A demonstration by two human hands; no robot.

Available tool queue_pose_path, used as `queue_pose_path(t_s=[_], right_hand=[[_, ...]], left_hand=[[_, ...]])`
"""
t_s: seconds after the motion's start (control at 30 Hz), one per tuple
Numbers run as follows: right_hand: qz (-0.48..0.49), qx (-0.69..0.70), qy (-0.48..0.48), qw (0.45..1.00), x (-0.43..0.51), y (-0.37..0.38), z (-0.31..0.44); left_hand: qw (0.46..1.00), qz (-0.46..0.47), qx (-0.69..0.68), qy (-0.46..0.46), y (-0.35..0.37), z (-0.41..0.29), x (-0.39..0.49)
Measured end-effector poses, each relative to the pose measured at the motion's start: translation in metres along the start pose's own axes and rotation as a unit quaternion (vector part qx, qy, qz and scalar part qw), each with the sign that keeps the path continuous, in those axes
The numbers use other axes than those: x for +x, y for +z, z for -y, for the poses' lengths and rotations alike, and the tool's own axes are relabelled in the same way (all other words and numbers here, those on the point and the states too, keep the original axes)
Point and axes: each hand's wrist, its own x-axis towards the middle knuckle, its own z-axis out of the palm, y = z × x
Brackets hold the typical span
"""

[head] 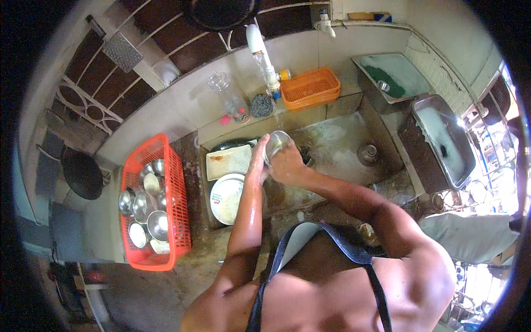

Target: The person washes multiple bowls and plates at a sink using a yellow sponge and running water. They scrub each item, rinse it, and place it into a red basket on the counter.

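Note:
Over the sink point(332, 174), my left hand point(258, 159) is wrapped around the side of a clear round container point(277, 140). The fingers of my right hand point(287, 163) reach to its near side and rim; whether they hold a sponge or cloth is hidden. Water point(277, 116) runs from the tap point(263, 62) just above the container. Left of my hands, in the sink, lie a rectangular cream dish point(229, 162) and a white round bowl point(226, 199), with a dark pan point(234, 144) behind them.
An orange-red plastic basket point(178, 211) of metal bowls point(145, 207) stands at the left. Orange baskets point(311, 87), a steel-wool scourer point(261, 106) and a clear plastic jar point(230, 99) sit on the back ledge. Two metal basins of soapy water point(394, 74) point(442, 141) stand at the right.

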Motion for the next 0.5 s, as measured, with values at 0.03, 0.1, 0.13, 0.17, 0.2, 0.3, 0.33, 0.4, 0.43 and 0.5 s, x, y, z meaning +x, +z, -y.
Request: queue_pose_path(t_s=[0.03, 0.1, 0.13, 0.17, 0.2, 0.3, 0.33, 0.4, 0.43, 0.5], right_hand=[[-0.020, 0.113, 0.011, 0.993, -0.001, 0.001, 0.001], [-0.057, 0.390, 0.015, 0.919, 0.002, 0.004, -0.001], [-0.086, 0.592, -0.006, 0.801, 0.003, 0.005, -0.004], [-0.088, 0.553, -0.055, 0.827, 0.003, 0.007, -0.007], [-0.110, 0.523, -0.085, 0.841, 0.003, 0.007, -0.011], [-0.107, 0.391, -0.133, 0.905, -0.003, 0.005, -0.013], [-0.140, 0.282, -0.150, 0.937, -0.006, 0.003, -0.011], [-0.178, 0.144, -0.116, 0.967, -0.011, -0.004, 0.000], [-0.122, 0.100, -0.085, 0.984, -0.012, -0.007, 0.007], [-0.044, 0.022, 0.000, 0.999, -0.014, -0.010, 0.024]], left_hand=[[0.999, 0.002, -0.015, -0.040, 0.000, 0.002, 0.001], [0.995, -0.002, -0.080, -0.058, -0.002, 0.003, 0.001], [0.988, -0.032, -0.119, -0.093, -0.003, 0.003, 0.000], [0.992, 0.034, -0.119, -0.016, -0.003, 0.003, -0.002], [0.994, 0.030, -0.104, -0.011, -0.004, 0.002, -0.006], [0.992, 0.062, -0.108, -0.017, -0.004, -0.002, -0.019], [0.986, 0.103, -0.127, -0.039, -0.004, -0.003, -0.025], [0.983, 0.084, -0.165, -0.016, -0.004, -0.008, -0.031], [0.983, 0.084, -0.166, 0.004, -0.005, -0.011, -0.032], [0.991, 0.063, -0.120, 0.012, -0.007, -0.014, -0.033]])
